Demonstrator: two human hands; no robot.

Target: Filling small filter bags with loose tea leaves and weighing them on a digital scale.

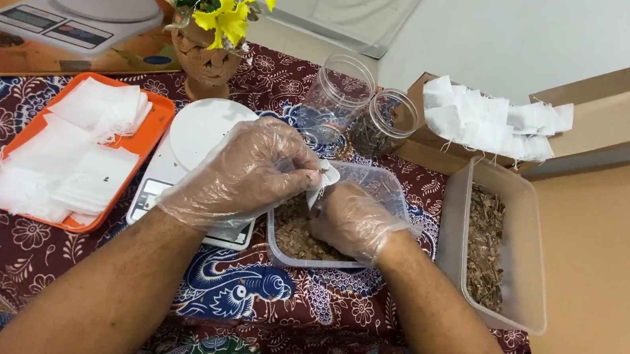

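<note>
Two gloved hands work over a small clear tub [378,185] of dry brown crumbled plant matter on a table [252,297] spread with a dark red patterned cloth. The left hand [247,173] has its fingers pinched together on the upper edge of a small white filter pouch [324,185], holding it just above the tub. The right hand [353,222] is curled down inside the tub at the pouch's lower end; whether it grips the pouch or the loose material cannot be told.

The pouch looks feather-light, limp and easily torn, best taken by its open rim with fingertips, and the thin plastic gloves probably make it slippery.

Just left of the tub sits a white kitchen scale [193,162], partly under the left hand. Further left, an orange tray [148,136] carries a heap of flat white pouches. To the right stands a larger clear container [494,247] of coarser brown chips. Beyond lie two clear jars [355,110], a clay vase of yellow flowers [213,24], and a cardboard box [628,103] heaped with more pouches.
</note>
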